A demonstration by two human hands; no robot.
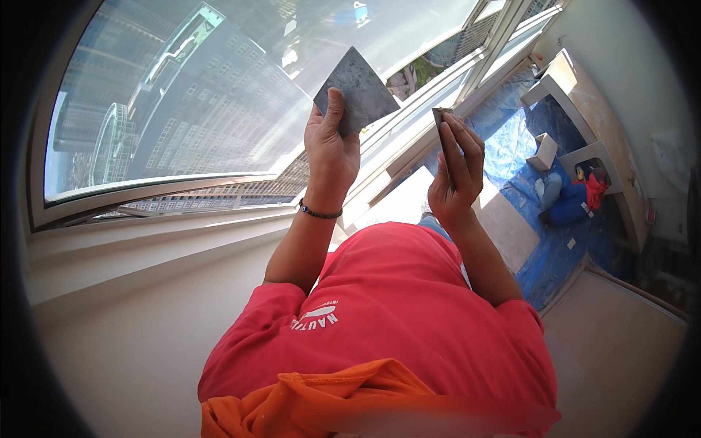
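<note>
My left hand (333,150) is raised before the window and closed around one corner of a flat grey square plate (361,91). The thumb presses on the plate's mottled, smudged face; the fingers are behind it. My right hand (458,171) is held up a little lower, to the right. Its fingers and thumb pinch a thin, dark plate (442,120), turned nearly edge-on, with a brownish upper edge. Much of this second plate is hidden by the fingers, and its exact kind cannot be made out. The two plates are apart from each other.
A large glass window (219,109) with a pale sill (161,252) lies ahead and left. Blue plastic sheeting (504,142) covers floor at right. There, a person in blue and red (573,197) is down low beside a wooden cabinet (584,95). A pale board (507,230) lies near my right arm.
</note>
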